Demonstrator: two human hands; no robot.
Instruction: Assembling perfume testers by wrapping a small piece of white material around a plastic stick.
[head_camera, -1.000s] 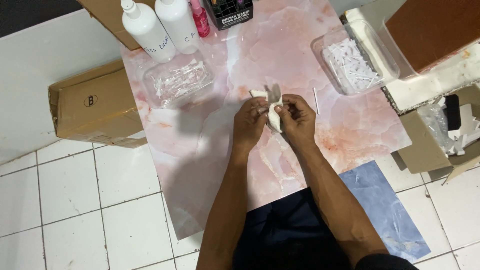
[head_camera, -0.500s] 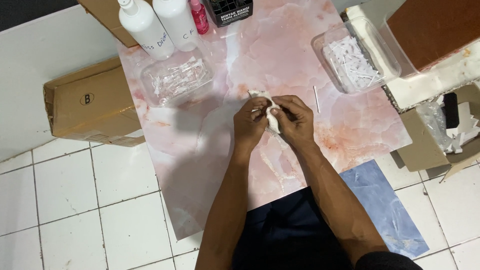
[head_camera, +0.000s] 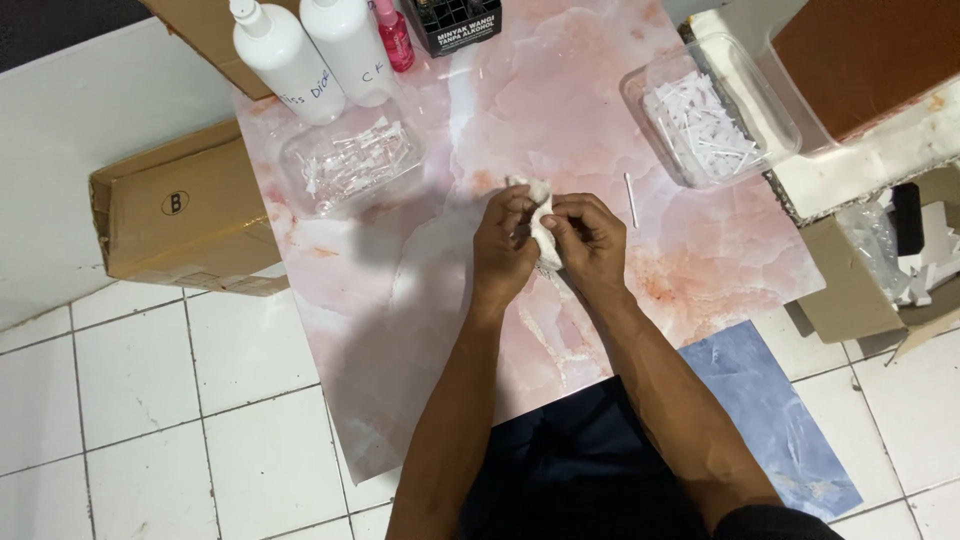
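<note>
Left hand (head_camera: 502, 245) and right hand (head_camera: 588, 235) meet over the middle of the desk (head_camera: 560, 120), both clenched on a small crumpled white cloth (head_camera: 540, 215). The cloth is pinched between the fingertips of the two hands, its upper end showing above the left knuckles and a lower fold hanging between the palms. Whether some small item is wrapped inside the cloth cannot be told; the fingers hide it.

A thin white stick (head_camera: 631, 200) lies on the desk just to the right of the right hand, apart from it. Further right stands a clear plastic tray of white sticks (head_camera: 710, 125); to the upper left, a second clear tray holding small transparent pieces (head_camera: 350, 160). Along the far edge stand two white bottles (head_camera: 285, 60), a small pink bottle (head_camera: 395, 38) and a black box (head_camera: 455, 22). A cardboard box (head_camera: 180, 210) rests on the tiled floor (head_camera: 150, 380) at the left.

Judged from the grip, the wiping is best done with the cloth held taut between both thumbs, working close above the desk so that anything slipping free lands near and not among the trays.
</note>
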